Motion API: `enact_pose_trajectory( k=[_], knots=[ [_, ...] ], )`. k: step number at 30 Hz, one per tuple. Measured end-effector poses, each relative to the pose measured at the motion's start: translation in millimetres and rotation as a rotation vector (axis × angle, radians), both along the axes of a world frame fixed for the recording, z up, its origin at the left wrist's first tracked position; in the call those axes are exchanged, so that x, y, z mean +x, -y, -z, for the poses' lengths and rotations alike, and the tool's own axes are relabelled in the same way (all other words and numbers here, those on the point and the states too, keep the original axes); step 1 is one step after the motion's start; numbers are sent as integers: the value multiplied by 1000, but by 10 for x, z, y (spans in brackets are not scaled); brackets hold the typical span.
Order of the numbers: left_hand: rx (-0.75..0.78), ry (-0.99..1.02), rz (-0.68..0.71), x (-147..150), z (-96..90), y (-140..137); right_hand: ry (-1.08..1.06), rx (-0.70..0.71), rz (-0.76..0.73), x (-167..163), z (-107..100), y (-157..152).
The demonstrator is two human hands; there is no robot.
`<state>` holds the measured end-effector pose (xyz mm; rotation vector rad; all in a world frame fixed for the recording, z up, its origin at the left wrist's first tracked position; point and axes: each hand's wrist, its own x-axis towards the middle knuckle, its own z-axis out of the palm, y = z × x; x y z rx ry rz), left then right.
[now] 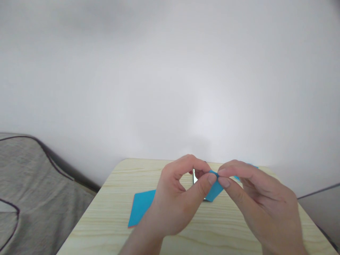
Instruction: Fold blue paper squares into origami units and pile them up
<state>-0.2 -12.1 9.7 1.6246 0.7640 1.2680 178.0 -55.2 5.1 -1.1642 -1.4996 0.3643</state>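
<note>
Between my two hands is a small folded piece of blue paper [214, 191], held just above the table. My left hand [180, 198] pinches its upper edge between thumb and forefinger. Right beside that grip, my right hand [261, 198] pinches the same edge with thumb and fingertip. The fingers cover part of the paper, so its full shape is hidden. Under my left wrist lies a blue paper stack [142, 205] with a thin reddish lower edge, partly covered.
A phone-like flat object with a bright screen [196, 176] lies behind my left hand. Another blue paper piece [237, 177] shows behind my right hand. The light wooden table [106, 219] meets a white wall [159, 88]. Grey fabric with dark piping [39, 191] is at left.
</note>
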Motion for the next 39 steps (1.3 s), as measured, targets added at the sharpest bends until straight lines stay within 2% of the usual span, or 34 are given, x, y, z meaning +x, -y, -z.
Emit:
enact_pose_trajectory(
  k=[6, 12, 21, 24, 27, 30, 39],
  knots=[
    [-11, 100, -18, 8, 48, 22, 3, -64, -68, 33, -14, 10],
    [21, 94, -21, 6, 60, 18, -40, -60, -59, 9, -36, 10],
    [53, 96, 11, 3, 59, 18, 24, -58, -34, -9, -97, 23],
    [58, 112, 3, 6, 59, 31, -35, -69, -42, -26, -80, 21],
    [54, 138, -29, 14, 74, 44, -109, -120, -46, -35, -63, 27],
    [58, 166, -45, 26, 100, 42, -94, -179, -65, -31, -66, 34],
    [121, 170, -51, 42, 144, -4, -46, -170, 7, -34, -98, 34]
  ],
)
